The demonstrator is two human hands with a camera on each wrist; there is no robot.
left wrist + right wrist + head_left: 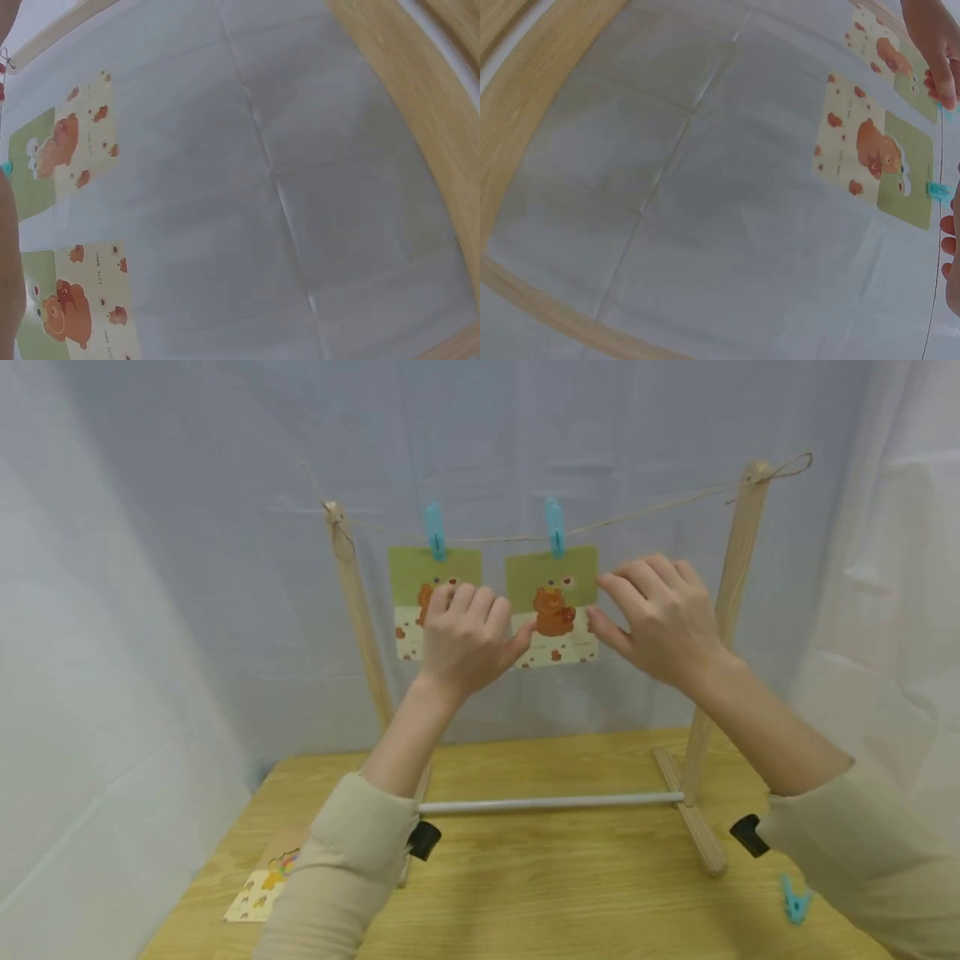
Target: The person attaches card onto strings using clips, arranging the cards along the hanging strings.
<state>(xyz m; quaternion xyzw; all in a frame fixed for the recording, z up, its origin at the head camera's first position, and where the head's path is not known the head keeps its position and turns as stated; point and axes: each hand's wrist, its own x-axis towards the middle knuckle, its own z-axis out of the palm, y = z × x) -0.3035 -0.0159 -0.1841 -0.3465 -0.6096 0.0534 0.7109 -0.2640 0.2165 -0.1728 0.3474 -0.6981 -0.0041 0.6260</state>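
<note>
Two green-and-cream bear cards hang side by side from a string (pixel 652 511), the left card (pixel 407 578) under a blue clothespin (pixel 435 531) and the right card (pixel 555 647) under a second clothespin (pixel 555 528). My left hand (pixel 468 639) is in front of the left card and hides part of it; its fingers are loosely bent, with nothing seen in them. Beside the right card's right edge is my right hand (pixel 667 618), thumb and fingers apart. In the right wrist view that card (pixel 862 142) hangs free of both hands.
Wooden posts (pixel 738 539) carry the string, joined low down by a white rod (pixel 551 802). Another bear card (pixel 251 897) lies at the table's left, partly behind my sleeve. A loose blue clothespin (pixel 795 902) lies at the right. White sheets (pixel 225 568) hang around the table.
</note>
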